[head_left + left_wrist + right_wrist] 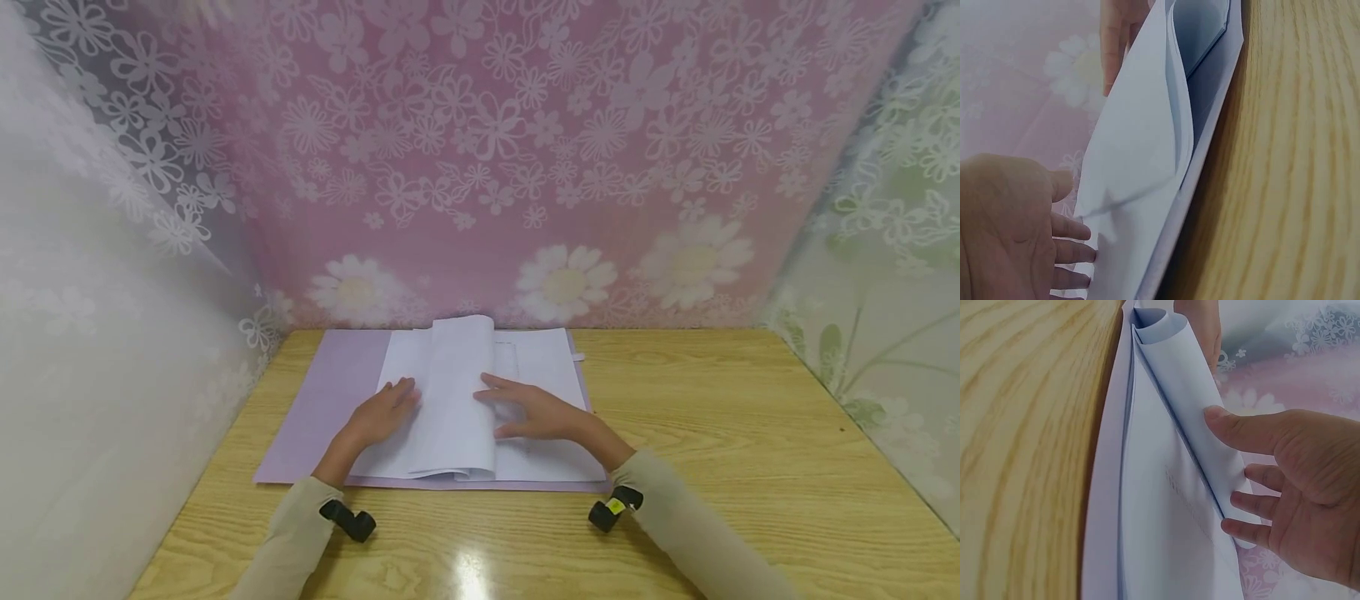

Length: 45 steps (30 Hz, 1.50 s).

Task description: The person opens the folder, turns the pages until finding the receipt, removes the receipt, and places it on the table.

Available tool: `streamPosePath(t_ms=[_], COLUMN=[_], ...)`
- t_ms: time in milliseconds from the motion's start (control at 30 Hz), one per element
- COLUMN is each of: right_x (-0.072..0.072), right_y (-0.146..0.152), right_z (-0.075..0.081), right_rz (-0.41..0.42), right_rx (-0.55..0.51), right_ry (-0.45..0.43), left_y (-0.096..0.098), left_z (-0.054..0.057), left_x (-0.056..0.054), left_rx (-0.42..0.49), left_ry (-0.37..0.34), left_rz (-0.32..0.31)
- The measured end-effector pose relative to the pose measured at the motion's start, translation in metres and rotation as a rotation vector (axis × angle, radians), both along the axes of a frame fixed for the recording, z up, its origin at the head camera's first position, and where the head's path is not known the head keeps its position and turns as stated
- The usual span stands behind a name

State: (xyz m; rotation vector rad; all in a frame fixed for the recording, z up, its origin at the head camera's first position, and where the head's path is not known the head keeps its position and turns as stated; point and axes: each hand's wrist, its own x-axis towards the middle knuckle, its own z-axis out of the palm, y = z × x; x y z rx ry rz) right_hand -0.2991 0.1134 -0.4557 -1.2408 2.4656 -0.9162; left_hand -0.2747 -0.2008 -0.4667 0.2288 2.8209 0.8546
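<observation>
A light purple folder lies spread on the table with white paper sheets inside. Its middle sheets bulge up in a rolled fold, leaning to the left; flatter pages with faint print show at the right. My left hand is over the left-hand pages, fingers extended, fingertips at the paper beside the fold. At the fold's right side is my right hand, thumb and fingers spread. In the right wrist view its thumb and fingertips meet the rolled paper without curling around it.
The wood-grain table extends right of the folder and in front of it. Flower-patterned fabric rises behind the table and along both sides. A small white tab sticks out from the folder's right edge.
</observation>
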Motion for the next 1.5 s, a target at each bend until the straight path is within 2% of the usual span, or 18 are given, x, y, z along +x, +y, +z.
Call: streamPosePath(t_ms=[200,667,967,1300,1500], right_x=[0.003,0.005,0.008,0.007,0.006], right_y=[-0.011,-0.036,-0.046,-0.053,-0.057], right_z=[0.0,-0.002,0.002,0.007,0.01], right_rz=[-0.002,-0.027,-0.018,-0.006,0.018], right_rx=[-0.003,0.022,0.042,0.09,0.136], right_ry=[-0.004,0.027,0.055,0.091,0.102], left_y=[0.002,0.006,0.009,0.011,0.013], left_z=[-0.002,-0.003,0.0,0.002,0.006], left_x=[-0.001,-0.002,-0.001,0.002,0.004], left_rx=[-0.008,-0.027,-0.099,-0.108,-0.102], left_ry=[-0.019,0.019,0.072,0.118,0.038], left_rz=[0.026,0.029,-0.022,-0.092,-0.094])
